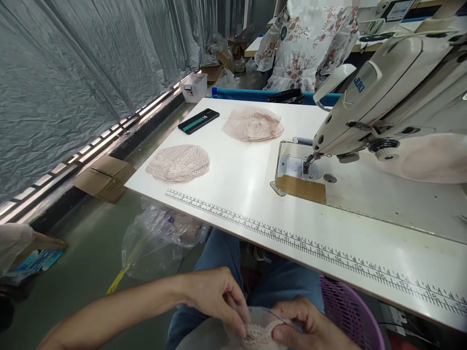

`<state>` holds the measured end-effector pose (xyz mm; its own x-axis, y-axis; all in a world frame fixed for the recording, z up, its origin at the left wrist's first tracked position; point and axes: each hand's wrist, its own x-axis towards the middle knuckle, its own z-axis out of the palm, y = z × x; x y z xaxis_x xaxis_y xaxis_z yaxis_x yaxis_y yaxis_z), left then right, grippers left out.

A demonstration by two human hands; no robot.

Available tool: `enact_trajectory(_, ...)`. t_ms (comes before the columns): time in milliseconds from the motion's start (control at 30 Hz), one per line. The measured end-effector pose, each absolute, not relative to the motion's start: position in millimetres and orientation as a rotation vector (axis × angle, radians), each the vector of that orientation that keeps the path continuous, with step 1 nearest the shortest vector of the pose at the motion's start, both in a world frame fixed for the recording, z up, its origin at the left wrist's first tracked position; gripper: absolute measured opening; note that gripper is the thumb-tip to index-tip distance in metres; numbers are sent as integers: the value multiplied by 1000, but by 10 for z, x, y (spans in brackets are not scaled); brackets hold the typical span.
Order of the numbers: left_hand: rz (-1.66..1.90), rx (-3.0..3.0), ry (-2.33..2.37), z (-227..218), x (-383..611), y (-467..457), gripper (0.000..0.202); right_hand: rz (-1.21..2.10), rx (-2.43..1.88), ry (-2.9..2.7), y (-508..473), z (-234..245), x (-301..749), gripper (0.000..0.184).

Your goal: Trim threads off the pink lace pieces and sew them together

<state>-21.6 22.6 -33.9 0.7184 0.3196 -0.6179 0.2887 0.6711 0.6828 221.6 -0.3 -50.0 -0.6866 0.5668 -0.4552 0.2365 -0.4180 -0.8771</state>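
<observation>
Head view looks down past a white sewing table [237, 180] to the person's lap, where both hands meet at the bottom edge of the frame. The left hand [215, 296] comes in from the lower left with its fingers curled, and its fingertips [242, 330] pinch the near edge of a small pale pink lace piece [260, 334]. The right hand [306, 326] grips the same piece from the other side, thumb pressed on top, so the two hands are close together with the lace clamped between them. A thin dark thread crosses the lace between the two hands. The piece sits low over the blue jeans [219, 253], below the table edge and well apart from the machine.

On the table, a printed ruler [310, 243] runs along the near edge. Two more pink lace caps lie flat: one [178, 163] near the left corner, another [253, 124] further back, beside a black phone [199, 120]. A cream Juki sewing machine [383, 97] stands at right, its presser foot [306, 167] over the needle plate. A purple basket [350, 316] sits just beside the right hand, and a clear plastic bag [160, 238] lies on the floor under the table's left corner. A person in a floral top [310, 43] stands beyond the table.
</observation>
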Motion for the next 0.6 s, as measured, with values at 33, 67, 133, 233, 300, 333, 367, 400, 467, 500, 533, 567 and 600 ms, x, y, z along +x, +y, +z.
enact_trajectory(33,26,855,799,-352,-221,229,50,2198,-1123,-1560,3,-495,2224,41)
enact_trajectory(67,31,854,797,-362,-232,237,50,2189,-1136,-1566,9,-495,2233,40)
enact_trajectory(133,40,862,781,-369,-268,263,51,2154,-1176,-1566,21,-510,2249,39)
enact_trajectory(233,46,896,766,-362,-335,303,51,2178,-1145,-1501,43,-554,2272,41)
enact_trajectory(300,53,893,778,-363,-370,312,49,2230,-1088,-1426,55,-581,2287,40)
enact_trajectory(333,58,879,785,-369,-380,309,49,2255,-1068,-1392,59,-594,2296,39)
enact_trajectory(367,67,860,791,-376,-386,303,49,2271,-1058,-1366,61,-607,2307,37)
enact_trajectory(400,72,845,793,-383,-388,295,48,2279,-1055,-1352,59,-622,2319,36)
enact_trajectory(467,85,829,795,-391,-383,282,47,2284,-1057,-1353,48,-658,2346,34)
enact_trajectory(500,89,824,794,-388,-379,280,47,2283,-1059,-1363,41,-678,2359,34)
enact_trajectory(533,93,821,792,-381,-375,280,47,2281,-1058,-1376,33,-696,2370,34)
enact_trajectory(567,96,818,789,-371,-373,283,47,2277,-1058,-1388,26,-709,2378,34)
enact_trajectory(600,96,815,785,-360,-372,289,47,2279,-1056,-1401,21,-715,2380,35)
